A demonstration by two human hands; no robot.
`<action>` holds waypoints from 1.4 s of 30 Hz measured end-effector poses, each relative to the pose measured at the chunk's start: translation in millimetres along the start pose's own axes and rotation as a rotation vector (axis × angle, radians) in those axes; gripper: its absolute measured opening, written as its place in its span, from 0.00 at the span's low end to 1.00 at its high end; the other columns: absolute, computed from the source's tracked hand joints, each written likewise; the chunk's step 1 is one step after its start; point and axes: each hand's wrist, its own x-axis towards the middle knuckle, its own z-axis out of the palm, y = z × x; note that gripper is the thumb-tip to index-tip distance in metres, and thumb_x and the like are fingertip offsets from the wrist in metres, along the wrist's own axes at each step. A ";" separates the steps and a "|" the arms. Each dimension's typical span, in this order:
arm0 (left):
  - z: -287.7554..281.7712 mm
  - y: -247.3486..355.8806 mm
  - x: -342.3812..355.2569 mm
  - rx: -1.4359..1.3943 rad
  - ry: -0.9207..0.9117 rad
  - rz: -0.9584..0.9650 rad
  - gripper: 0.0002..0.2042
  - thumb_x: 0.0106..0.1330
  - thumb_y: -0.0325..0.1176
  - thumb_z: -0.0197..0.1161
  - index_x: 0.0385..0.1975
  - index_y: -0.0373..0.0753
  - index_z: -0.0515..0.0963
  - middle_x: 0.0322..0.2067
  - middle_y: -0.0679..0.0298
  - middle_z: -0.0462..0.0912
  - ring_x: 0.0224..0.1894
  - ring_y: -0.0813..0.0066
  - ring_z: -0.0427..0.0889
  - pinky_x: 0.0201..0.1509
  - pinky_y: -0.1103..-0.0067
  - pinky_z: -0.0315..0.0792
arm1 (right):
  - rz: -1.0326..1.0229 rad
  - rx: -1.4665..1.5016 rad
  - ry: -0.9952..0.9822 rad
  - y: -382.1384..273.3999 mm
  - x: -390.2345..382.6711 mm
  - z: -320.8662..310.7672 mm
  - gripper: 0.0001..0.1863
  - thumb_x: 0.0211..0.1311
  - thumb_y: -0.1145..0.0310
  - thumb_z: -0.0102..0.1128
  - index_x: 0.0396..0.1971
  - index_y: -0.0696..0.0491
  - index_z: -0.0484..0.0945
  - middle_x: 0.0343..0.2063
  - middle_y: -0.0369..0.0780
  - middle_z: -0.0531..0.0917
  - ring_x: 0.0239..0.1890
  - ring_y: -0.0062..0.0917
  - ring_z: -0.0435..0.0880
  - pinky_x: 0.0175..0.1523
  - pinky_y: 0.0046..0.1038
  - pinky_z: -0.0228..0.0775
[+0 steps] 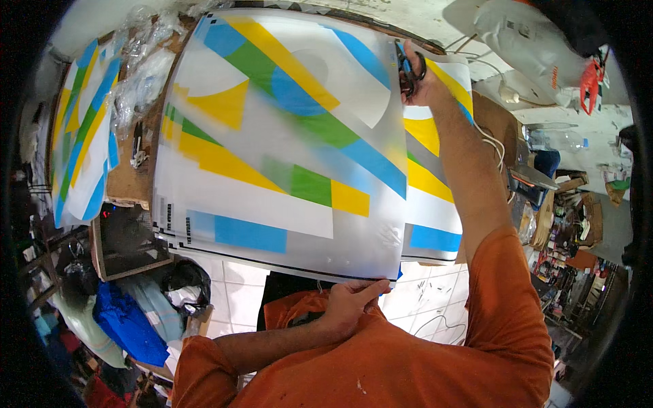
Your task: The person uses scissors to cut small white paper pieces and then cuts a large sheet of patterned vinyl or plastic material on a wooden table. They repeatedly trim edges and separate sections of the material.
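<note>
A large glossy printed sheet point(272, 143) with blue, yellow, green and white shapes lies over a wooden table. My right hand point(423, 85) reaches to the sheet's far right edge and grips blue-handled scissors point(408, 68), whose blades meet that edge. My left hand point(350, 302) pinches the sheet's near edge close to my body. A second printed sheet point(432, 183) lies under the first, showing at the right.
Another stack of printed sheets point(85, 136) lies at the left, beside crumpled clear plastic point(143, 75). A white bag point(524, 41) and red tool point(590, 81) sit at the upper right. Blue cloth point(129, 323) and clutter cover the tiled floor below.
</note>
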 end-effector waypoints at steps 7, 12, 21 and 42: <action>-1.6 0.3 5.1 0.023 0.043 0.039 0.11 0.68 0.36 0.68 0.35 0.31 0.84 0.28 0.66 0.81 0.28 0.83 0.73 0.33 0.84 0.66 | -0.221 0.026 0.214 -44.4 21.4 6.1 0.43 0.36 0.16 0.62 0.24 0.46 0.67 0.22 0.36 0.72 0.21 0.25 0.73 0.23 0.28 0.68; -18.4 -8.8 32.5 -0.030 0.013 0.063 0.13 0.69 0.37 0.66 0.45 0.35 0.80 0.38 0.64 0.82 0.44 0.78 0.78 0.51 0.79 0.70 | -0.531 -0.049 0.125 12.6 -9.2 -17.6 0.43 0.45 0.19 0.59 0.37 0.49 0.71 0.27 0.37 0.76 0.26 0.26 0.79 0.27 0.33 0.74; -86.2 -28.4 46.4 -0.504 0.165 0.280 0.22 0.71 0.44 0.63 0.56 0.36 0.69 0.56 0.58 0.75 0.61 0.65 0.73 0.68 0.70 0.67 | -0.235 -0.121 0.132 277.6 -206.6 -3.7 0.26 0.59 0.53 0.69 0.46 0.59 0.78 0.41 0.40 0.80 0.43 0.26 0.81 0.39 0.32 0.82; -209.4 37.0 19.7 -0.482 0.996 1.251 0.31 0.58 0.29 0.75 0.55 0.40 0.60 0.54 0.54 0.65 0.50 0.67 0.67 0.49 0.74 0.73 | -0.535 0.286 0.028 368.5 -203.3 46.8 0.14 0.49 0.77 0.64 0.31 0.47 0.68 0.29 0.37 0.75 0.29 0.30 0.79 0.31 0.40 0.77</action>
